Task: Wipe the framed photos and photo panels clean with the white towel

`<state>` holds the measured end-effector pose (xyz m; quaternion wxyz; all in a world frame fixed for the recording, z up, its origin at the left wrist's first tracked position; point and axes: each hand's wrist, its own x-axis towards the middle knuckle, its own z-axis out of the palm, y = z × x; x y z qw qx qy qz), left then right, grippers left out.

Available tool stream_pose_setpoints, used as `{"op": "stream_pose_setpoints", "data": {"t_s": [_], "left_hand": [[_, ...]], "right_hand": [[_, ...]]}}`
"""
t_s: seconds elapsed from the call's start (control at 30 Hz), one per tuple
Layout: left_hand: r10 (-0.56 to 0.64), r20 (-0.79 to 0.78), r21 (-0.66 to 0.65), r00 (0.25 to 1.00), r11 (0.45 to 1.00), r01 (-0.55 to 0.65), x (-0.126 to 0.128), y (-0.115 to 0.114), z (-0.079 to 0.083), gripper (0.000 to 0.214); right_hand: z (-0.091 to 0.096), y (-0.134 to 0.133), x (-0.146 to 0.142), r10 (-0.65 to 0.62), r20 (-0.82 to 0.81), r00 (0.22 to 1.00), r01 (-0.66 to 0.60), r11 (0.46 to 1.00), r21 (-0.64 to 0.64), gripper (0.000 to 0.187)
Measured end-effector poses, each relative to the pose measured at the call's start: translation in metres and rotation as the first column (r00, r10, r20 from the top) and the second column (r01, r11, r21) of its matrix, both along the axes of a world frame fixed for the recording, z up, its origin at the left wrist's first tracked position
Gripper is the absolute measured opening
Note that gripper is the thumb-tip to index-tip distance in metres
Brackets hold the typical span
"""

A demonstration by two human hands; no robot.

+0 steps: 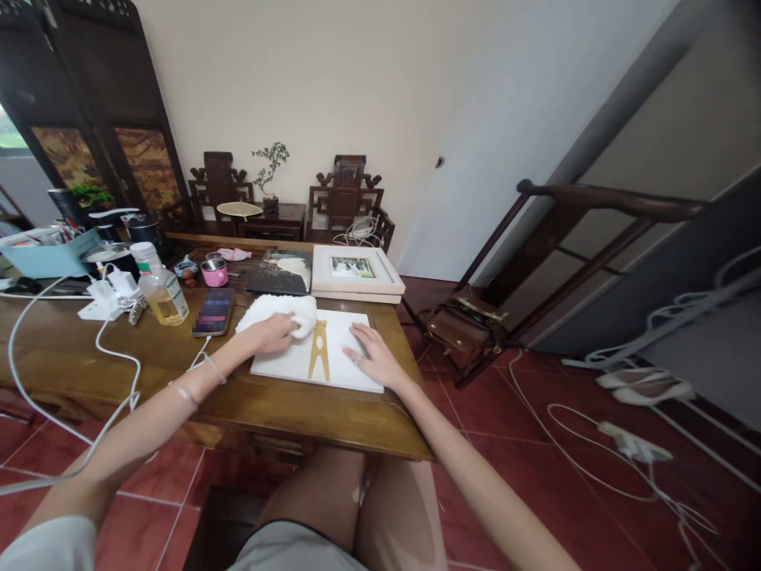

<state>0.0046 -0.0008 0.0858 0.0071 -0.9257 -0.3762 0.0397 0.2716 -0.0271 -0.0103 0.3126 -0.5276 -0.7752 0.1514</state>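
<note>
A white fluffy towel (267,308) is bunched up under my left hand (274,333), whose fingers are closed on it. The towel lies over the upper left part of a flat white board (285,366) on the wooden table. On the board's face is a gold shape (319,353) like a clothes peg; I cannot tell whether it is printed or raised. My right hand (376,358) rests on the right side of the board with its fingers spread, a ring on one of them, and holds nothing.
Behind the board are a framed picture (357,268) and a dark photo panel (279,271). Left of the towel are a phone (212,312) on a cable, a bottle of yellow liquid (159,287), a pink cup (214,272) and a power strip (110,297). The wooden table (357,420) ends just right of the board.
</note>
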Motion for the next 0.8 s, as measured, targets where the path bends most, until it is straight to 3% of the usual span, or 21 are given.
{"op": "stream_pose_setpoints", "data": {"t_s": [0.2, 0.3, 0.4, 0.53, 0.67, 0.8], "left_hand": [[-0.079, 0.0, -0.031, 0.997, 0.996, 0.079, -0.022, -0.098, -0.001, 0.025], [-0.114, 0.01, -0.022, 0.993, 0.993, 0.115, -0.03, -0.117, -0.008, 0.029], [-0.075, 0.017, -0.036, 0.997, 0.997, 0.076, -0.028, -0.098, -0.014, 0.033], [0.003, 0.067, -0.069, 0.998, 0.998, 0.002, -0.011, -0.042, -0.021, 0.026], [0.066, 0.199, -0.045, 0.978, 0.997, -0.059, 0.015, 0.004, -0.03, 0.035], [0.037, 0.187, -0.048, 0.982, 0.998, -0.029, 0.038, 0.008, -0.03, 0.036]], "right_hand": [[-0.002, 0.001, 0.0, -0.002, -0.006, 1.0, 0.002, 1.0, 0.006, 0.062], [-0.003, 0.001, 0.0, -0.004, -0.017, 1.0, 0.004, 1.0, 0.013, 0.06], [-0.003, 0.001, 0.001, -0.007, -0.03, 1.0, 0.007, 1.0, 0.014, 0.059], [-0.002, 0.001, 0.0, -0.004, -0.021, 1.0, 0.004, 1.0, 0.014, 0.059], [-0.002, 0.001, 0.0, -0.01, -0.01, 1.0, 0.01, 1.0, 0.012, 0.059], [-0.002, 0.002, 0.0, -0.01, 0.0, 1.0, 0.01, 1.0, 0.022, 0.058]]}}
